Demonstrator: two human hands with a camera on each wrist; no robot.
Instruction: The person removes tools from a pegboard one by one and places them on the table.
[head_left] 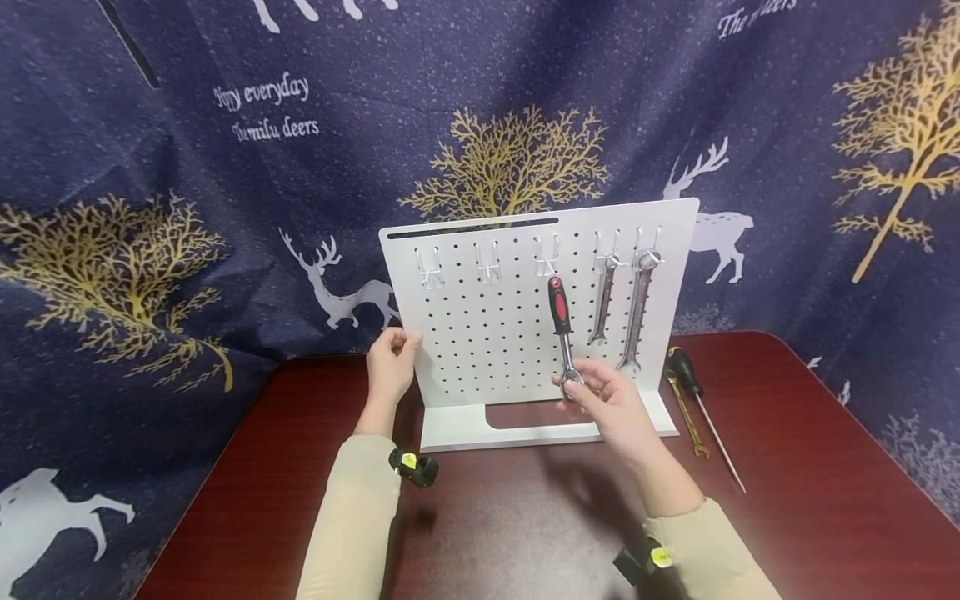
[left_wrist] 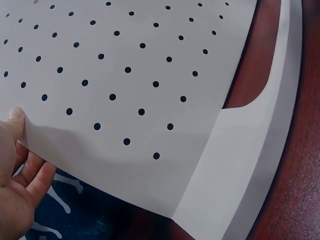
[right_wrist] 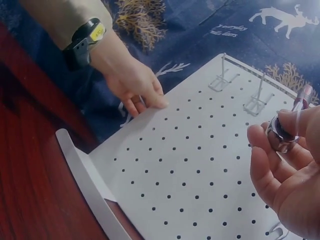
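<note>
A white pegboard (head_left: 497, 335) stands upright on its base on the table. My left hand (head_left: 392, 367) pinches its left edge, thumb on the front face and fingers behind, as the left wrist view also shows. My right hand (head_left: 611, 408) holds a ratchet wrench (head_left: 559, 307) by its round metal head (right_wrist: 281, 136), fingers and thumb around it. The red and black handle points up, its tip just below the third wire hook (head_left: 547, 260) from the left. Two combination wrenches, a shorter one (head_left: 603, 302) and a longer one (head_left: 639, 312), hang from the two right-hand hooks.
Two more wire hooks, one at the far left (head_left: 431, 275) and one beside it (head_left: 488, 268), carry no tools. Right of the board, a screwdriver (head_left: 683, 371) and a brass-coloured wrench (head_left: 688, 421) lie on the red-brown table (head_left: 495, 517). A patterned blue cloth (head_left: 337, 192) hangs behind.
</note>
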